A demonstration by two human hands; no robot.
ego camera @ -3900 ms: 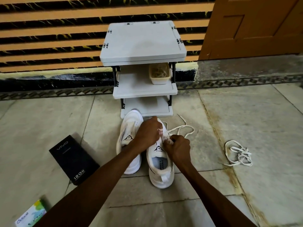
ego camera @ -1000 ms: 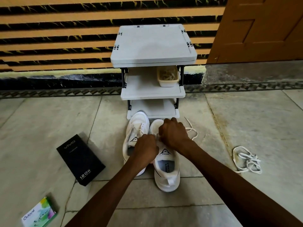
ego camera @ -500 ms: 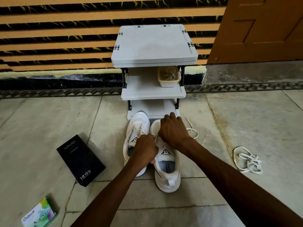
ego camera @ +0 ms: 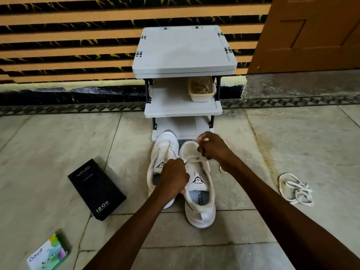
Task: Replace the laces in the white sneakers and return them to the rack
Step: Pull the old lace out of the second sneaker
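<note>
Left hand [ego camera: 173,177] curls round the sneaker [ego camera: 200,209]; right hand [ego camera: 214,148] pinches its lace [ego camera: 193,159]; toe points lengthwise at the rack [ego camera: 183,51].

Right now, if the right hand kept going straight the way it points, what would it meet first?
The right hand would probably meet the rack's bottom shelf first, just beyond the sneaker toe; depth is unclear.

box [ego camera: 96,189]: vivo, 120w; packet [ego camera: 48,253]: odonil; sneaker [ego camera: 198,180]: speed
</note>
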